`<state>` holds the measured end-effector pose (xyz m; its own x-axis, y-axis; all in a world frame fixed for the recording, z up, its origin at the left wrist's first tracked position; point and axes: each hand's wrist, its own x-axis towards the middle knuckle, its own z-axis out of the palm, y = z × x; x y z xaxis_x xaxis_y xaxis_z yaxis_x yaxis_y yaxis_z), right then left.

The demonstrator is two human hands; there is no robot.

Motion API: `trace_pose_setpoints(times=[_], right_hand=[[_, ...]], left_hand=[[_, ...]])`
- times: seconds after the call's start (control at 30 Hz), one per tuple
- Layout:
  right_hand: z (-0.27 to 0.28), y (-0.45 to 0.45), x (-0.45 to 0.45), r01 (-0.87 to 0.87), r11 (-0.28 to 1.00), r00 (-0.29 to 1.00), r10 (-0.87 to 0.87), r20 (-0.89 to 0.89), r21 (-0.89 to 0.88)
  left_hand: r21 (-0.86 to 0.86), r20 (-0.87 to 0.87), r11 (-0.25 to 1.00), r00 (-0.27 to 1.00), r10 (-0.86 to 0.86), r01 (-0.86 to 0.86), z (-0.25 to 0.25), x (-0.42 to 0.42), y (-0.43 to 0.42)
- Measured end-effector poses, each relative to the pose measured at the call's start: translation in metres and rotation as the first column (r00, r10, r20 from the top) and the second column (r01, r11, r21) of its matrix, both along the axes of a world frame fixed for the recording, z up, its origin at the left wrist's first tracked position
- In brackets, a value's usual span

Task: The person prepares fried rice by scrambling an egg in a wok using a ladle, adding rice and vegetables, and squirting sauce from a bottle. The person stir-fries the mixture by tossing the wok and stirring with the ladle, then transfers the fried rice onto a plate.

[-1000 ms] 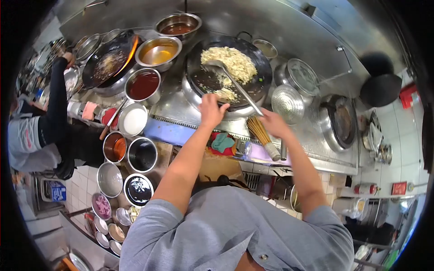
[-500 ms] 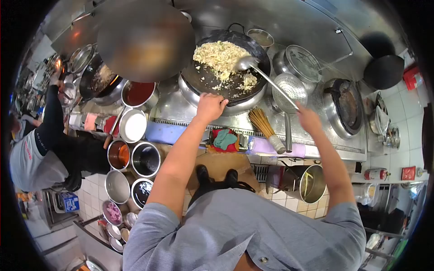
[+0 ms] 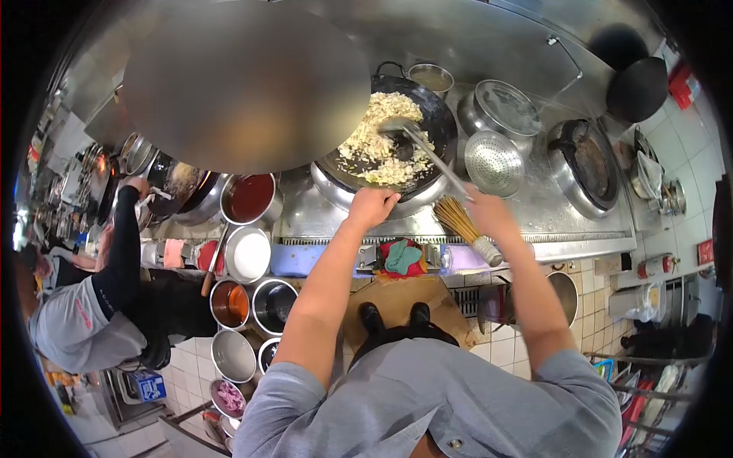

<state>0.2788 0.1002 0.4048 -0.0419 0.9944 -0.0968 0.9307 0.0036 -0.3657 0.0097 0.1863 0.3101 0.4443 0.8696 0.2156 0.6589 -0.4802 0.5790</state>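
Observation:
A large black wok (image 3: 441,114) sits on the burner with pale, egg-coloured fried rice (image 3: 378,130) spread in it; a round blurred patch hides its left part. My left hand (image 3: 372,208) is closed on the wok's near rim. In my right hand (image 3: 492,215) is the long handle of a metal ladle (image 3: 439,160). The ladle's bowl is down in the rice, smeared by motion. Just below my right hand, a bamboo wok brush (image 3: 466,229) lies on the stove edge. To the right of the wok rests a perforated strainer (image 3: 495,164).
On the left stand pots of red sauce (image 3: 250,198), white contents (image 3: 248,254) and orange liquid (image 3: 230,303). A co-worker (image 3: 99,305) works at another wok farther left. A second wok (image 3: 584,168) is at right. A lidded pot (image 3: 508,107) stands behind the strainer.
The ladle has swept through the rice, spreading it toward the near side of the wok. My right hand has moved left and closer to the wok. My left hand keeps its hold on the rim.

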Motion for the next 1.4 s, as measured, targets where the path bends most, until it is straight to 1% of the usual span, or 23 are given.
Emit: trace_pose_setpoints(times=[0.07,0.1,0.13,0.23,0.3,0.33,0.4,0.43,0.47,0.57,0.63,0.7,0.77,0.83,0.87,0.93,1.0,1.07,1.17,1.27,1.33,1.37,1.4], right_hand=[[-0.056,0.03,-0.043,0.028,1.0,0.999,-0.028,0.02,-0.004],[-0.057,0.024,-0.057,0.018,0.999,1.0,-0.018,-0.019,-0.042],[-0.059,0.01,-0.066,0.004,0.997,0.998,-0.009,-0.058,-0.077],[-0.025,-0.044,-0.025,-0.09,0.994,0.996,0.089,-0.019,-0.059],[0.0,-0.066,0.007,-0.115,0.993,0.984,0.112,-0.137,-0.012],[0.028,-0.08,0.001,-0.074,0.993,0.993,0.065,-0.101,-0.089],[0.082,-0.119,-0.001,-0.02,0.985,1.0,0.017,-0.017,-0.171],[0.107,-0.136,0.012,-0.02,0.984,0.999,0.027,0.038,-0.178],[0.148,-0.152,0.026,-0.061,0.975,0.997,0.069,0.029,-0.213],[0.237,-0.181,0.051,-0.162,0.932,0.985,0.173,0.008,-0.324],[0.226,-0.16,0.043,-0.186,0.927,0.968,0.229,0.098,-0.324],[0.189,-0.127,0.03,-0.194,0.943,0.954,0.246,0.173,-0.27],[0.11,-0.081,0.015,-0.232,0.968,0.956,0.245,0.163,-0.094],[0.071,-0.053,-0.016,-0.094,0.994,0.974,0.104,0.202,-0.056],[0.073,-0.053,-0.022,-0.091,0.994,0.974,0.1,0.203,-0.052],[0.076,-0.052,-0.029,-0.065,0.996,0.976,0.051,0.21,0.06],[0.082,-0.061,-0.018,-0.083,0.995,0.987,0.074,0.144,0.059],[0.092,-0.09,-0.011,-0.09,0.996,0.994,0.089,0.071,0.018],[0.142,-0.118,-0.003,-0.102,0.982,0.991,0.114,0.071,-0.157],[0.203,-0.157,0.023,-0.184,0.947,0.971,0.216,0.102,-0.262],[0.24,-0.167,0.024,-0.165,0.938,0.957,0.227,0.179,-0.303],[0.248,-0.169,0.023,-0.126,0.925,0.944,0.223,0.245,-0.358],[0.241,-0.16,0.02,-0.128,0.923,0.942,0.228,0.248,-0.364]], left_hand=[[-0.042,-0.023,0.999,0.999,0.029,-0.03,0.0,0.0,-0.002],[-0.036,-0.02,0.999,0.999,0.028,-0.029,0.001,0.002,-0.008],[0.068,0.022,0.997,0.999,0.024,-0.025,0.004,0.004,-0.015],[0.226,0.099,0.974,0.994,-0.035,0.011,0.0,0.005,-0.01],[0.223,0.143,0.974,0.987,-0.075,0.041,-0.017,0.006,0.0],[0.224,0.142,0.974,0.987,-0.076,0.043,-0.021,0.008,0.005],[0.036,-0.021,0.999,1.0,0.009,-0.009,-0.024,0.018,0.007],[0.035,0.071,0.999,0.997,0.023,-0.026,-0.011,0.024,-0.011],[-0.049,-0.004,0.998,0.999,0.036,-0.036,0.018,0.026,-0.035],[0.172,0.006,0.984,0.999,-0.054,0.052,0.102,0.016,-0.095],[0.276,0.039,0.957,0.994,-0.103,0.089,0.11,0.016,-0.094],[0.334,0.105,0.94,0.988,-0.117,0.075,0.086,0.025,-0.062],[0.225,0.086,0.974,0.996,-0.027,0.007,0.022,0.036,-0.049],[0.131,0.075,0.991,0.997,-0.003,-0.007,-0.027,0.042,-0.06],[0.084,0.058,0.996,0.998,-0.025,0.02,-0.039,0.042,-0.076],[-0.049,0.027,0.994,0.995,-0.094,0.096,-0.018,0.038,-0.122],[0.08,0.028,0.989,0.992,-0.126,0.123,0.033,0.029,-0.134],[0.052,0.041,0.992,0.993,-0.113,0.111,0.048,0.033,-0.084],[-0.019,-0.006,0.998,0.998,-0.057,0.056,0.019,0.027,-0.031],[0.0,0.06,0.988,0.986,-0.157,0.157,-0.001,0.031,-0.076],[-0.155,-0.089,0.963,0.968,-0.236,0.221,0.083,0.021,-0.118],[-0.124,-0.047,0.969,0.974,-0.22,0.212,0.112,0.018,-0.116],[0.087,0.123,0.978,0.972,-0.202,0.192,0.113,0.018,-0.1]])
